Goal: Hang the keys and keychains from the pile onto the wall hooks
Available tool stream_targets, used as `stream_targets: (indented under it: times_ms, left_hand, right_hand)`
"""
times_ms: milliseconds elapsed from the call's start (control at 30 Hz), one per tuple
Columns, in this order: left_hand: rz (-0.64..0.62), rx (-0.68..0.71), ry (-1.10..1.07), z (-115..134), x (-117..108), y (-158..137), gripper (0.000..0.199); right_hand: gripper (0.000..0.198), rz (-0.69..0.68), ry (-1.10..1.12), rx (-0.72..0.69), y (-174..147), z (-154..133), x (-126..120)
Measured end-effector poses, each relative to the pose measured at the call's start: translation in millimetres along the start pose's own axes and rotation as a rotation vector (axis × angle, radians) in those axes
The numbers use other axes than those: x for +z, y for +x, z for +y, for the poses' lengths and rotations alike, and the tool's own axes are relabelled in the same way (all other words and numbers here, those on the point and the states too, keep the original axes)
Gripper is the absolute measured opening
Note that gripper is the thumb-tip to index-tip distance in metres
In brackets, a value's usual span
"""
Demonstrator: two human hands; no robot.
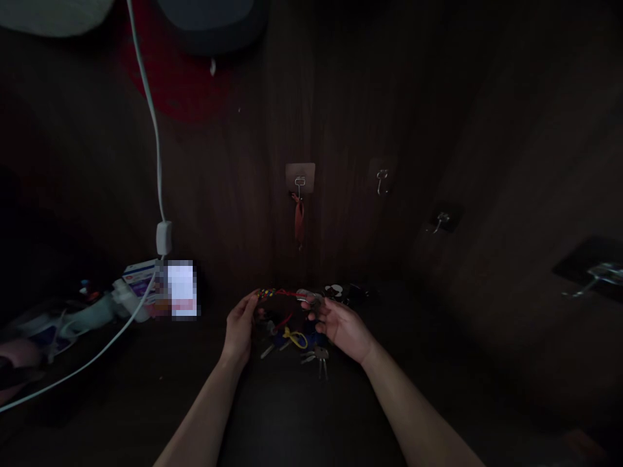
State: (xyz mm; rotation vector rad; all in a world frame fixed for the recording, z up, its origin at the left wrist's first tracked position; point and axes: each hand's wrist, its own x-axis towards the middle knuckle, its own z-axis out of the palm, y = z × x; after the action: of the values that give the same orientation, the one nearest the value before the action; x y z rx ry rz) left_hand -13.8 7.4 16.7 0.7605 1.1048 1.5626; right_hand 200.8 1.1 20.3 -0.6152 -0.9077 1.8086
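My left hand (238, 327) pinches the end of a red cord with colourful beads (267, 294). That cord stretches across to my right hand (345, 327), whose fingers curl, palm up, around a small bunch of keys (314, 303) at its other end; dim light blurs their shape. Below and between the hands lie more keys (320, 354), spread on the dark surface. Among them is a yellow loop (296, 337) tied in a knot, with something blue beside it. Just behind my right hand sits a black-and-white item (333, 290), too dark to name.
Metal hooks (382, 182) are stuck along the dark wood panel, one holding a reddish strap (299, 220). At left, a white cable (158, 149) with an inline switch (164, 238) hangs past boxes (141, 275) and a bright blurred-out screen (182, 288). A dark rounded object (209, 26) hangs above.
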Motion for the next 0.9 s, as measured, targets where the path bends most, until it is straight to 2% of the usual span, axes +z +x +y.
stream_targets:
  times_ms: [267,500,733,900]
  left_hand:
    - [0.006,0.009,0.057,-0.5,-1.7,0.7,0.042]
    - [-0.028,0.060,0.137,-1.9,-1.3,1.9,0.046]
    - [-0.206,0.098,0.252,-8.3,11.3,-11.0,0.027]
    - [-0.459,0.173,0.382,-12.0,19.3,-19.7,0.026]
  right_hand:
    - [0.039,-0.058,0.084,0.017,-0.5,-4.6,-1.8]
    - [0.030,-0.059,0.014,-0.047,-4.2,-3.5,-2.1]
    - [0.035,-0.082,0.084,-0.009,-6.8,0.3,14.2]
    - [0.035,-0.126,0.121,0.011,-8.5,0.9,20.3]
